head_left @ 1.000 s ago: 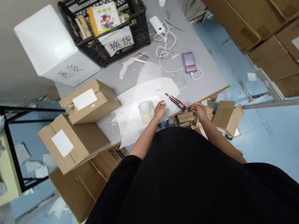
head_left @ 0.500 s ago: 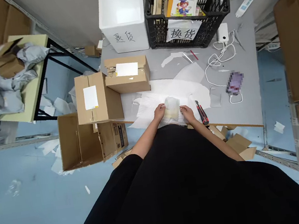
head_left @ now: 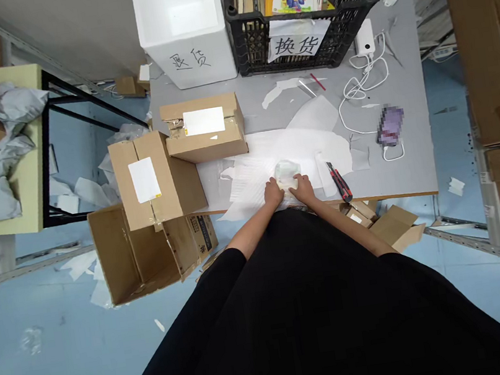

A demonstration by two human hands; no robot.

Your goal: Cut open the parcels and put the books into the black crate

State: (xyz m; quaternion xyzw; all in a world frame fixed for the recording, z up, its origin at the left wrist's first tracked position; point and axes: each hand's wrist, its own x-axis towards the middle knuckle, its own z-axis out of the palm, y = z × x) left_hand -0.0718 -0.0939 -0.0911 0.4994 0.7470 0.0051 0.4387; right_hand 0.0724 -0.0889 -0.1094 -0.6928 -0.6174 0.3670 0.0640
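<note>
In the head view, the left hand (head_left: 273, 194) and right hand (head_left: 304, 189) press in together, fingers curled, steadily gripping a clear wrapped packet (head_left: 287, 174) on a white foam sheet (head_left: 252, 171); a box cutter (head_left: 339, 181) lies just beyond the right hand on the bench (head_left: 399, 181).

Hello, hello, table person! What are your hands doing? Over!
Left hand and right hand gripping translucent wrapped block. Block on white wrapping sheet. Red-and-black utility knife beside right hand. Over.
</note>
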